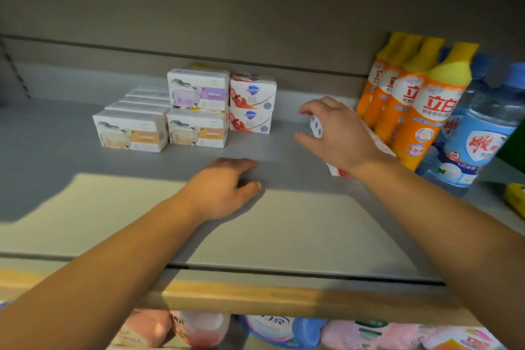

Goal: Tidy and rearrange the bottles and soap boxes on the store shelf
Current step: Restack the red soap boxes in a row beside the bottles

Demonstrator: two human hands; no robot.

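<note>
R hand (339, 133) grips a red-white soap box (316, 127) w/ curled fingers, at 3 o'clock by orange bottles (409, 111), prob. to join the stacked soap boxes (196, 109) at 11. L hand (224, 187) loose, empty, bracing on shelf (284, 236).

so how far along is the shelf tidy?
Partway. Done: sheep-print soap boxes and red-and-white soap boxes stand stacked together at the back; orange bottles stand in a row. In hand: right hand grips a loose soap box; left hand rests on the shelf. Left: placing that box.
</note>
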